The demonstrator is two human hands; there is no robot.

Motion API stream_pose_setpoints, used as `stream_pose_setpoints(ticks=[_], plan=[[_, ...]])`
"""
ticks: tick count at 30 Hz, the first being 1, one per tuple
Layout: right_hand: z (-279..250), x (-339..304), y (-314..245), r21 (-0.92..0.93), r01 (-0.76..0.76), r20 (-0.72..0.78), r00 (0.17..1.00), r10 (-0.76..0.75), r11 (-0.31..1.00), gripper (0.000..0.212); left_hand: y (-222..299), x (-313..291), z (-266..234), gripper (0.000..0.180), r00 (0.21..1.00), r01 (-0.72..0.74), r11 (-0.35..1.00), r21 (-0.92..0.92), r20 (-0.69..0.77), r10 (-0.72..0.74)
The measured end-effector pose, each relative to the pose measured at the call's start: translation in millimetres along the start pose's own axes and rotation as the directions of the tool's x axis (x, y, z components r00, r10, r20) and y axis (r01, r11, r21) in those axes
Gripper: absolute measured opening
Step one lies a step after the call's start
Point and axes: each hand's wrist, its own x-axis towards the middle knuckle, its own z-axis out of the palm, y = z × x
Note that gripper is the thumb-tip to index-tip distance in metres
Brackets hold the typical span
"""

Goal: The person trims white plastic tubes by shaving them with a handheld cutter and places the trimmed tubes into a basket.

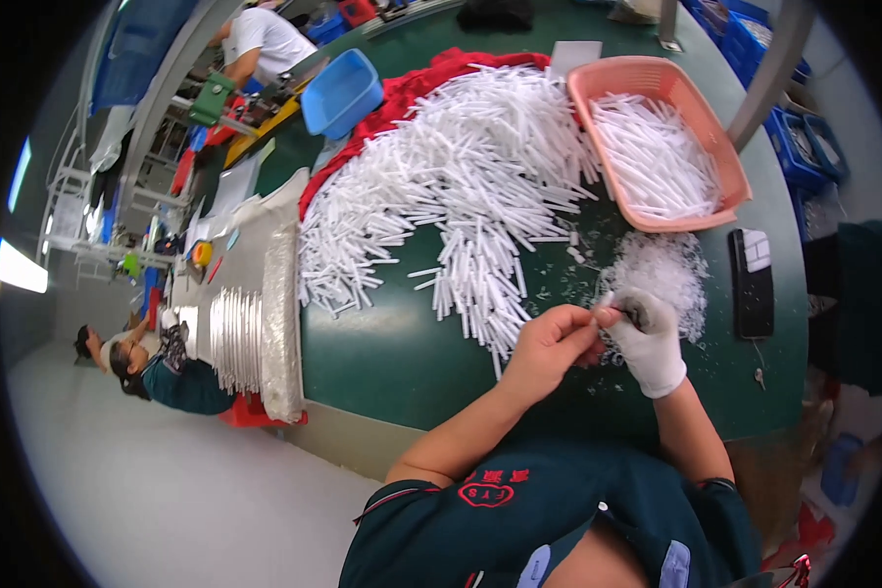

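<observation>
While the bare left hand (549,345) and gloved right hand (653,345) pinch a small white piece (608,300) right of centre, close fingertip work seems in hand; the next move likely calls for steady, fine control.

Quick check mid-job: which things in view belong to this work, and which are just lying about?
Part of the work, it seems:
left hand
gloved right hand
white tubes
pink basket, holding more tubes
clear bits, by the right hand

Probably just lying about:
phone
blue basin
</observation>
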Motion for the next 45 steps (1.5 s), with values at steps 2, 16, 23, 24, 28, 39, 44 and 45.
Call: stream_pose_setpoints(ticks=[2, 16, 23, 24, 28, 39, 44, 45], plan=[[-7, 4, 15, 0.051, 0.014, -0.003, 1.000, -0.014, 0.999, 0.008, 6, 3, -2, 0.020, 0.998, 0.056, 0.996, -0.070, 0.046, -0.052], [-13, 3, 3, 0.155, -0.042, 0.029, 0.999, 0.038, 0.987, 0.015, 6, 1, -3, 0.019, 0.994, 0.088, 0.994, -0.072, 0.077, -0.082], [-15, 3, 24, -0.087, 0.121, -0.057, 0.990, -0.126, 0.989, 0.011, 2, 0, -3, 0.014, 0.995, 0.003, 0.980, 0.198, -0.094, 0.016], [-15, 3, 20, -0.087, 0.121, -0.056, 0.990, -0.127, 0.989, 0.011, 0, 0, -5, 0.012, 0.984, -0.049, 0.938, 0.343, -0.144, 0.104], [-23, 4, -7, 0.212, -0.010, -0.178, 0.983, 0.049, 0.977, 0.013, 6, -3, -13, 0.009, 0.899, -0.191, 0.590, 0.785, -0.102, 0.426], [-23, 7, 4, -0.199, -0.008, 0.072, 0.997, 0.023, 0.980, 0.020, 6, 1, -11, 0.012, 0.959, -0.126, 0.937, 0.326, -0.200, 0.199], [-6, 2, 21, 0.038, 0.059, -0.052, 0.997, -0.057, 0.998, 0.011, 1, 4, 0, 0.014, 0.965, -0.163, 0.830, 0.534, -0.090, 0.247], [-5, 3, 22, 0.064, 0.107, -0.086, 0.991, -0.101, 0.992, 0.008, 2, 5, 0, 0.014, 0.965, -0.165, 0.829, 0.534, -0.088, 0.249]])
